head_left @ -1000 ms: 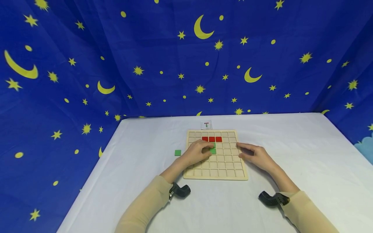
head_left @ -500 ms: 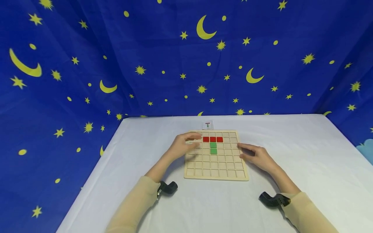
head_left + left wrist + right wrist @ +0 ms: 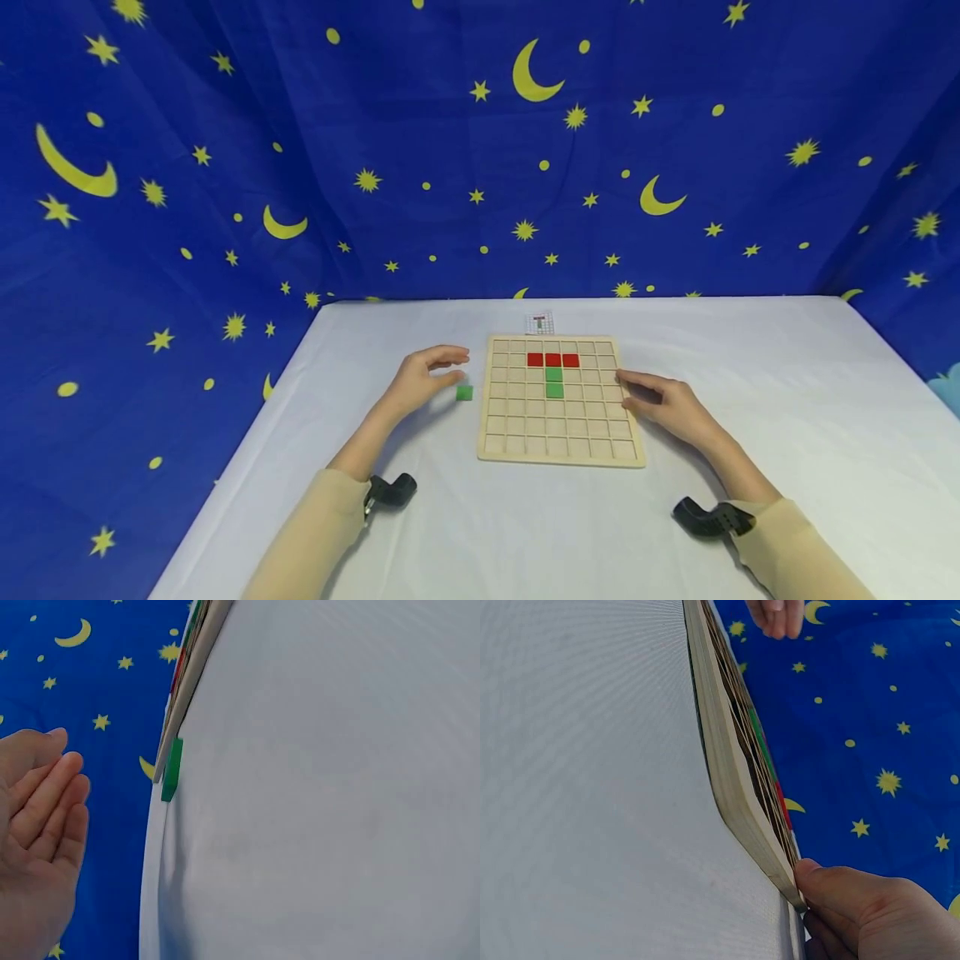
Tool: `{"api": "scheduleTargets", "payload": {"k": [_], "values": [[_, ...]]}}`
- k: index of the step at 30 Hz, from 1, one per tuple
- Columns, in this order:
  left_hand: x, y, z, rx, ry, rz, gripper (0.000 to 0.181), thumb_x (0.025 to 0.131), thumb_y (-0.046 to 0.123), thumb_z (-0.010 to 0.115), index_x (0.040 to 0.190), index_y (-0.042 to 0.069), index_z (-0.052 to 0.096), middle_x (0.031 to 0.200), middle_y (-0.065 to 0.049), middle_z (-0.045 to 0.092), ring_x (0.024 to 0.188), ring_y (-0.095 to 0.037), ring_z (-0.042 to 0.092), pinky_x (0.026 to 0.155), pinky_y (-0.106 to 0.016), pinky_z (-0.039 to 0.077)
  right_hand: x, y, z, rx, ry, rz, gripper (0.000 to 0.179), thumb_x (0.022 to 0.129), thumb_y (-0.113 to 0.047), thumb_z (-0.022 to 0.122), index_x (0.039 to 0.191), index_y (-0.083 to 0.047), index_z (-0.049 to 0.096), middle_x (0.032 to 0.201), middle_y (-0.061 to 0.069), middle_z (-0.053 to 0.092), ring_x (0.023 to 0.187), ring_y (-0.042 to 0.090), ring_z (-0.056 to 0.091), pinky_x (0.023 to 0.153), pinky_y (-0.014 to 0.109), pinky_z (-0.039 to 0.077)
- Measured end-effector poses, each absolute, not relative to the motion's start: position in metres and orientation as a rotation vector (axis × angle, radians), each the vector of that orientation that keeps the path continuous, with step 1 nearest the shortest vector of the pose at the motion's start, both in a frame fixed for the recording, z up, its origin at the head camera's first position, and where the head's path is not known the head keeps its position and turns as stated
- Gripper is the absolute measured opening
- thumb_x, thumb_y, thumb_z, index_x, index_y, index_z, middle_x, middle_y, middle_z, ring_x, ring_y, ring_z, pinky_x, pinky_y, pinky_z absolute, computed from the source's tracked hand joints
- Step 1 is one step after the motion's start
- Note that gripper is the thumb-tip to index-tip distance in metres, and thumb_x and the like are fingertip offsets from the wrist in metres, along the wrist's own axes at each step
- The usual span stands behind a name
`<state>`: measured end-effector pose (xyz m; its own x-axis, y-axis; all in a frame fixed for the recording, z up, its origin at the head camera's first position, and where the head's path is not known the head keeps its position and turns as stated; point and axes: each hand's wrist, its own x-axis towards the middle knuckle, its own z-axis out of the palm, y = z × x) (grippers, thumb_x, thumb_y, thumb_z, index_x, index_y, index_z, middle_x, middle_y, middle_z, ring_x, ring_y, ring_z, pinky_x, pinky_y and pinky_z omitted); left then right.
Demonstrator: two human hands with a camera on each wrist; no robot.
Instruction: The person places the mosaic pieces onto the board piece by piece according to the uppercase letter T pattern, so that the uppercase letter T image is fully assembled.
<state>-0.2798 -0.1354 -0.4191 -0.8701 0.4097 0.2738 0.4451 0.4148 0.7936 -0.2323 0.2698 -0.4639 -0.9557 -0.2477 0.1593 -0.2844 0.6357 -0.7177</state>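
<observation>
My left hand (image 3: 424, 379) hovers left of the board with thumb and fingers apart and nothing between them. Close by its thumb, a loose green square tile (image 3: 465, 393) lies on the cloth. In the left wrist view, that green tile (image 3: 172, 770) shows edge-on near the board's side. A wooden grid board (image 3: 525, 442) bears a row of red tiles (image 3: 552, 360), with two green tiles (image 3: 554, 382) in a column below the middle one. My right hand (image 3: 670, 406) rests its thumb and fingertips against the board's right edge, also seen from the right wrist.
Behind the board lies a small printed card (image 3: 539, 323) with a grid and a T-shaped pattern. White cloth (image 3: 540, 533) covers the table. A blue curtain (image 3: 450, 150) with moons and stars rises at the back and sides.
My left hand has drawn back from the green tiles on the board, moving left to beside the loose green tile. The right hand has stayed at the board's edge.
</observation>
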Motion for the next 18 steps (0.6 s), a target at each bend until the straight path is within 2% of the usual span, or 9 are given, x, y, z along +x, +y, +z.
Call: {"api": "scheduleTargets", "payload": {"k": [10,18], "values": [[-0.279,-0.15,-0.439,-0.84,-2.678,-1.272,0.034,0.084,0.006,0.071,0.117,0.003,0.065,0.111,-0.007,0.067,0.105,-0.024,0.06,0.094,-0.037,0.047,-0.232,0.27,-0.462,0.446,-2.806,1.232,0.051,0.087,-0.026,0.07,0.132,-0.006,0.055,0.134,0.014,0.052,0.127,0.037,0.041,0.104,0.053,0.032],[-0.274,-0.15,-0.449,-0.778,-2.728,-1.149,0.042,0.081,0.013,0.076,0.12,0.005,0.063,0.111,-0.004,0.067,0.107,-0.024,0.059,0.096,-0.039,0.044,-0.231,0.269,-0.462,0.444,-2.797,1.238,0.051,0.087,-0.025,0.07,0.132,-0.006,0.056,0.133,0.014,0.053,0.126,0.037,0.042,0.103,0.053,0.033]]}}
